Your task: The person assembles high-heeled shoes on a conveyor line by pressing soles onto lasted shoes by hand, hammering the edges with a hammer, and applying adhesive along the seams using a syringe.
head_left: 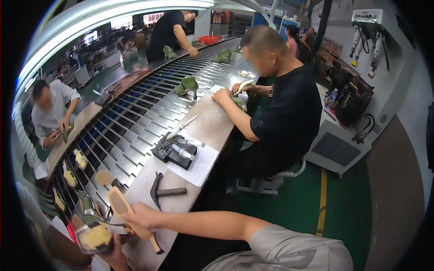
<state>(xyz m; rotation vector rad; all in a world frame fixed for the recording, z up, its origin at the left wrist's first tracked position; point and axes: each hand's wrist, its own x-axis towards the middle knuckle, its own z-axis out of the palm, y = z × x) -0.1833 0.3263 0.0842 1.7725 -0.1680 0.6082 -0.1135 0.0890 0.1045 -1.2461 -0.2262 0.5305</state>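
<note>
My right hand (143, 217) reaches over the near bench, fingers closed around a tan shoe sole (119, 202) with a darker inset. Low at the left, my left hand (116, 258) grips a dark-edged piece with a pale yellow middle (94, 238); its exact kind is unclear. Just beyond it is a green heeled shoe (88, 208), partly covered. Another tan sole (104, 177) with a dark heel lies at the conveyor's near edge. On the bench beyond my right hand rests a hammer (168, 191), its handle pointing right.
A slatted metal conveyor (135, 149) curves away, carrying green heeled shoes (186, 86) and several yellow-centred pieces (80, 159). Syringes (183, 152) lie on a black block (174, 144). A co-worker (285, 104) sits at the right; others (54, 113) work across the conveyor.
</note>
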